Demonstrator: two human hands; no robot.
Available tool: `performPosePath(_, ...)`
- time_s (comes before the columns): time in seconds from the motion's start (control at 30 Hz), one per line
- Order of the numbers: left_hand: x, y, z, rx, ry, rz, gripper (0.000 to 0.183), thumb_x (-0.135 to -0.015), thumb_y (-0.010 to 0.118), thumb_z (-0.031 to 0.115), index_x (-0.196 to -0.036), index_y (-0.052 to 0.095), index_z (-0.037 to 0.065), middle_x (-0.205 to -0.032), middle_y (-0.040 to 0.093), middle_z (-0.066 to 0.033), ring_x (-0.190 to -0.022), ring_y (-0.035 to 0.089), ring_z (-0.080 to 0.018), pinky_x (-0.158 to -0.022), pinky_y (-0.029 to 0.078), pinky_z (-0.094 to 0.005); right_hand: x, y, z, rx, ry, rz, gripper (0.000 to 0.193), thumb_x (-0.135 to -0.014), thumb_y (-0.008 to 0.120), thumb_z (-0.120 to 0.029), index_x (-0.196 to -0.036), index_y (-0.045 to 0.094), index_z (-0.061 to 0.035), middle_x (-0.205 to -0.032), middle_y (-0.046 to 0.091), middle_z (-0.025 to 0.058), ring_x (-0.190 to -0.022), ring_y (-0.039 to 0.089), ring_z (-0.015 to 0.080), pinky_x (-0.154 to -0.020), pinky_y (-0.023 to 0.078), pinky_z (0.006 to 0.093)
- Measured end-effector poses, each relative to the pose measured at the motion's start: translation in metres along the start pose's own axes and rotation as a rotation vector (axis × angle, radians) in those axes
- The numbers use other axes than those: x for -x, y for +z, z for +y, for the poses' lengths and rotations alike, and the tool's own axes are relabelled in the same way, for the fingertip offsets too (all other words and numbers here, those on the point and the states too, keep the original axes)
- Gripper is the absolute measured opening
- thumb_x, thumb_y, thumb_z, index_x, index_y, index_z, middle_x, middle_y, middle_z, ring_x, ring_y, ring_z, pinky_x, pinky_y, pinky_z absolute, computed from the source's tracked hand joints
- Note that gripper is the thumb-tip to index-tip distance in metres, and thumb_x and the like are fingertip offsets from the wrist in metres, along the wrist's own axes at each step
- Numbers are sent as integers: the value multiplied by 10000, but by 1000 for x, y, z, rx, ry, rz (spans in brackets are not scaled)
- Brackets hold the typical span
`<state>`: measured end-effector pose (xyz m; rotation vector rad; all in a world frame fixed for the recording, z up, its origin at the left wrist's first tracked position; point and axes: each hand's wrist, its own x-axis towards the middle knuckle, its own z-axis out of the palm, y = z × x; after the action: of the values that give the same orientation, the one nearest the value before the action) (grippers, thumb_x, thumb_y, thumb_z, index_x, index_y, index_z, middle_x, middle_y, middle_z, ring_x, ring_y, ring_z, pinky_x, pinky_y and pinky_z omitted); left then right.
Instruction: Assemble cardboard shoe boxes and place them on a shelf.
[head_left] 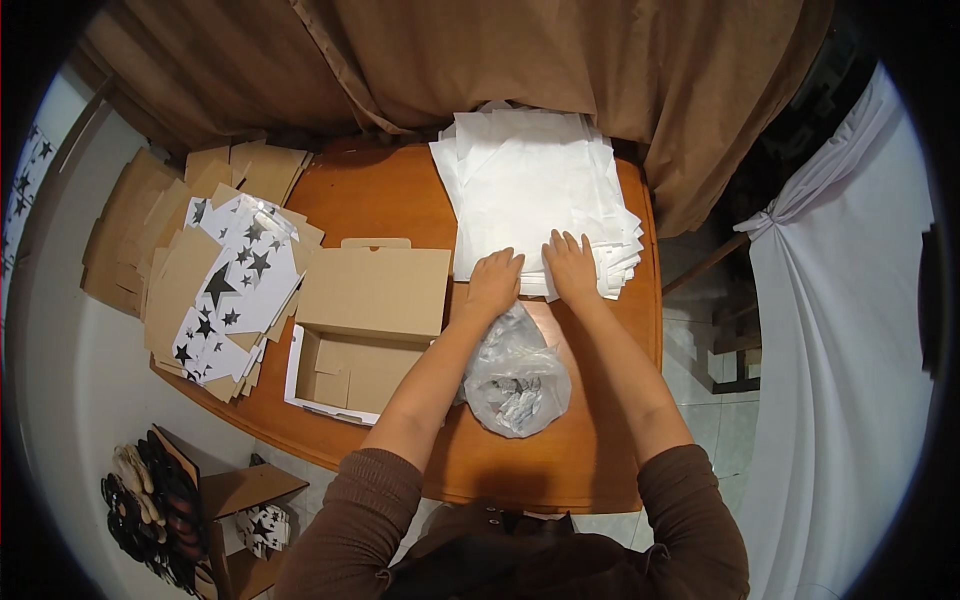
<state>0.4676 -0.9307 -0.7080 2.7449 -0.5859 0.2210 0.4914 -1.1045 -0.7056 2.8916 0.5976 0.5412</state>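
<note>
A thick stack of white paper sheets [535, 190] lies at the far right of the wooden table, its edges uneven. My left hand [497, 283] rests on the stack's near edge, fingers extended over the top sheet. Beside it, my right hand [572, 268] lies on the same edge with its fingers stretched out. Whether either thumb is under a sheet is hidden. Between my forearms stands a clear plastic bag [518, 390] with crumpled silvery or white contents. Left of it sits a brown cardboard box [375, 290] with its lid raised and a white outer side.
Flattened cardboard pieces [170, 265] pile up at the table's left, topped by white sheets with black stars [235, 275]. A brown curtain [480, 60] hangs along the far edge. White cloth [830, 300] hangs at right. A shelf with dark items [160, 510] stands lower left.
</note>
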Motion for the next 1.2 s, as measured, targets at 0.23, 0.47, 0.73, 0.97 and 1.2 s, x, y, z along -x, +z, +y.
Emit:
performPosePath(0.23,-22,-44,10,92,29,312,350,-783,606,116,-1132,589,94,-1085,610,-132,-970,589,-286,-812,467,-376,-12,-70,10,-475,-77,214,199,-808,566,-95,-1003,603,-93,-1015,609,72,-1016,559,245,-983,366,446)
performPosePath(0.47,-15,-141,12,410,-171,351,187,-857,574,147,-993,639,37,-776,667,-119,-659,633,-244,-601,469,-352,-7,-90,33,-901,492,582,662,-836,637,-249,-1368,317,-17,-1346,344,261,-1253,346,383,-1032,294,443)
performPosePath(0.73,59,-200,-58,1319,-488,392,353,-880,625,230,-1116,570,-27,-1049,631,-61,-907,584,-122,-815,452,-268,-9,-73,14,-1704,746,269,1111,-736,715,-494,-1459,-9,-61,-1488,53,253,-1374,127,371,-1097,177,440)
performPosePath(0.97,119,-224,-127,1389,-563,369,385,-816,703,198,-1120,557,13,-1049,625,-58,-947,585,-143,-857,448,-295,-20,-88,-12,-2108,504,-36,418,-806,693,-155,-1165,520,-29,-1078,605,87,-946,583,152,-829,460,273)
performPosePath(1.2,174,-249,-199,1390,-510,347,376,-805,712,167,-1108,576,-11,-1016,639,-73,-904,602,-139,-817,474,-285,-19,-129,-75,-2012,501,-57,191,-814,686,-129,-969,604,-52,-837,612,-20,-762,563,70,-707,441,204)
